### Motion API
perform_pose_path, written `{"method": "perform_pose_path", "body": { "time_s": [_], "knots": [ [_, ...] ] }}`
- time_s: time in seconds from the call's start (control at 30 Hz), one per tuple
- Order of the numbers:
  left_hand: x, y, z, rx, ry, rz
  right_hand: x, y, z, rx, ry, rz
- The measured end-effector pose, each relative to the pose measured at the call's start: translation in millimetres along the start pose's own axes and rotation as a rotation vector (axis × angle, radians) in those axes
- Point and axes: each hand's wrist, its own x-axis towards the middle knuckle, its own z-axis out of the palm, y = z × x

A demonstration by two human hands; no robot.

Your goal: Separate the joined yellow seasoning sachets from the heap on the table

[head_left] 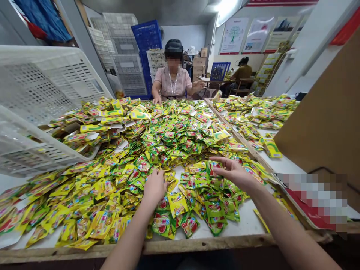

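Observation:
Between the thumb and fingers of my right hand is a small green packet with a red fruit picture, held just above the heap. My left hand reaches into the packets left of the middle, its fingers curled down. Its thumb is by a yellow packet, and what its fingers grip, if anything, is hidden. Green packets lie piled below my right hand. Yellow packets spread to the left of my left forearm, and a taller mound of green packets rises beyond both hands.
A white plastic crate lies tipped at the left, near yellow cartons. A wooden strip divides the table on the right, near a brown board and a red flat object. A co-worker sits opposite.

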Motion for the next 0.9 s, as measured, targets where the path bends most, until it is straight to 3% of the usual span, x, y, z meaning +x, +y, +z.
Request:
{"method": "perform_pose_path", "body": {
  "time_s": [0.1,0.27,0.43,0.5,0.67,0.77,0.9],
  "knots": [
    [-1.8,-3.4,-2.8,0.026,-0.017,0.023,-17.7,-3.3,8.2,0.254,-0.08,0.063],
    [-7.8,1.8,-0.6,0.032,0.01,0.013,-33.9,0.6,30.5,0.24,-0.123,0.14],
    [-8.1,-2.6,-10.6,-0.07,0.058,0.044,-42.0,0.4,53.1,0.34,-0.077,0.102],
    [-13.7,-3.6,-18.6,-0.225,0.104,0.085,-44.1,-3.0,58.9,0.418,-0.085,0.086],
    [-39.4,9.9,-27.7,-1.135,0.201,0.184,-47.3,-18.6,83.5,0.643,-0.046,0.117],
    [-50.3,22.5,-21.4,-1.201,0.252,0.132,-49.6,-26.2,109.8,0.789,-0.026,0.155],
    [-63.3,33.6,-5.2,-1.024,0.436,0.117,-57.4,-27.8,137.7,0.846,-0.022,0.19]
  ]
}}
